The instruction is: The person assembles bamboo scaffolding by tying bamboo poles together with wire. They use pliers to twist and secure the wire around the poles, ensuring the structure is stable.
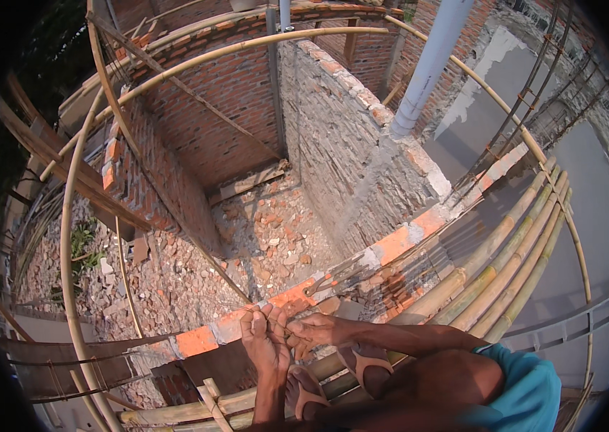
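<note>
A: What is being held, and where?

B: A thin wire or string [291,325] is pinched, it seems, at 6 o'clock, just over the brick wall [333,277]. It is judged light, bendable and easily slipped, so it should be taken close to its end.

A: And the hands?

B: The left hand [265,338] is stretched forward, fingers together on the wire. The right hand [317,330] is brought in from 3 o'clock, fingers closed on it too. Bamboo poles [506,266] are squatted on.
</note>
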### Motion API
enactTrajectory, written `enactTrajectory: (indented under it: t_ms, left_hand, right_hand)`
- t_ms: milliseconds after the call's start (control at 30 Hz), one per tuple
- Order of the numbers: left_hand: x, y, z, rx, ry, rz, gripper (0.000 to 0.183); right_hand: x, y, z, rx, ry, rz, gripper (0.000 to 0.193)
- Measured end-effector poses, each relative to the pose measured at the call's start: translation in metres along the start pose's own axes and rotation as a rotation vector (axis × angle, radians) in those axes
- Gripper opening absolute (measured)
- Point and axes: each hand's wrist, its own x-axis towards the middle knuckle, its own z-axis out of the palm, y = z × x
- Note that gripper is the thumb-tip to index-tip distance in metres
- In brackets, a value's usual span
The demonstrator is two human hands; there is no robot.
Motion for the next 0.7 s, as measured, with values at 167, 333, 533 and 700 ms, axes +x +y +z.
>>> enactTrajectory:
  t_ms: [167, 333, 533, 700]
  left_hand:
    - [0.004, 0.006, -0.001, 0.119, 0.034, 0.109, 0.011]
    - [0.005, 0.011, -0.005, 0.446, 0.002, 0.238, 0.021]
    - [0.001, 0.009, -0.009, 0.706, -0.101, 0.291, 0.023]
    - [0.009, 0.014, -0.017, 0.384, -0.119, -0.044, 0.023]
  right_hand:
    - [-0.007, -0.002, 0.02, -0.02, 0.049, 0.087, 0.043]
    - [-0.012, 0.001, 0.019, -0.259, 0.206, 0.091, 0.042]
    - [-0.013, -0.003, 0.03, -0.254, 0.312, -0.125, 0.035]
    - [-0.015, -0.012, 0.024, -0.708, 0.227, -0.123, 0.028]
